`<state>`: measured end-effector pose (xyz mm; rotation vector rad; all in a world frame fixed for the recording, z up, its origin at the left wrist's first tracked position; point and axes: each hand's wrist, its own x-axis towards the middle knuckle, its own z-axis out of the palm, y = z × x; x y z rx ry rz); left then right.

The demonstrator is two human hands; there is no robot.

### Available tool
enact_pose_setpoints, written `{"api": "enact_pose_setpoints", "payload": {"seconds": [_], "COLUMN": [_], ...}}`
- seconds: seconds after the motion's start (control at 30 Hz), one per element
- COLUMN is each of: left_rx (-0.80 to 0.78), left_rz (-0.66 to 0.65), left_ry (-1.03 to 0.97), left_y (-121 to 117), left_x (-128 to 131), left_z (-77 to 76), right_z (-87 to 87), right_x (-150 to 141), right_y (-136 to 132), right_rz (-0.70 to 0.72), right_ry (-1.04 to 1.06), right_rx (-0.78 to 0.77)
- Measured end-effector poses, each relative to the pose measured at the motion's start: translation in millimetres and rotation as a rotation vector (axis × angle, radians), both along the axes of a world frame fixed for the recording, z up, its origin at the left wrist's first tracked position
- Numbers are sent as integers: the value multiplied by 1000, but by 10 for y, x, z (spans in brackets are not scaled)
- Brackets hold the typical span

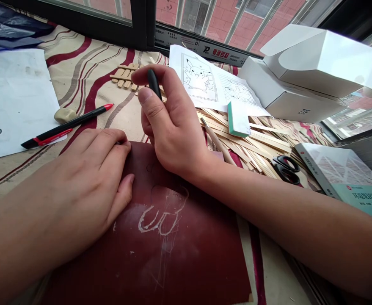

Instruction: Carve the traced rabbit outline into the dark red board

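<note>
A dark red board (198, 262) lies in front of me, with pale carved curved lines (160, 222) and finer scratches on its surface. My left hand (87, 169) rests on the board's far left part, fingers bent together near the edge and the thumb apart. Above the board's far edge, my right hand (173, 118) is closed round a slim black-handled tool (154, 84). Its rounded end sticks up between thumb and forefinger; the lower end is hidden behind the hand. A faint dark outline (150, 168) shows on the board below my right hand.
Left are a drawing sheet (14, 84), a grey eraser (65, 115) and a black-red pen (74, 123). Beyond my right arm lie wooden strips (262, 142), a green-white block (238, 120), scissors (285, 167), a book (347, 178), drawings (201, 78) and a white box (303, 101).
</note>
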<state>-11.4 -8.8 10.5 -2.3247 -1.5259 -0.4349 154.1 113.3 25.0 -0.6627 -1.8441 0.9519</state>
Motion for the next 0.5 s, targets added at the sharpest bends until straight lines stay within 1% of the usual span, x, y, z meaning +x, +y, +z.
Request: {"api": "enact_pose_setpoints", "payload": {"seconds": [0.03, 0.17, 0.27, 0.4, 0.43, 0.5], "left_rx": [-1, -20, -20, -5, -10, -13], "left_rz": [11, 25, 22, -4, -4, -13], "left_ry": [28, 14, 11, 11, 12, -37], "left_y": [-1, -10, -10, 4, 9, 18], "left_x": [-1, -13, -13, -1, 0, -5], "left_z": [-1, -10, -12, -1, 3, 9], "right_z": [-4, -29, -39, -8, 8, 46], "right_x": [-6, -37, -45, -13, 1, 32], "right_y": [5, 30, 38, 5, -10, -41], "right_rz": [5, 26, 40, 42, 55, 129], "right_ry": [0, 34, 53, 7, 10, 44], "right_rx": [-4, -34, -24, -16, -21, -27]}}
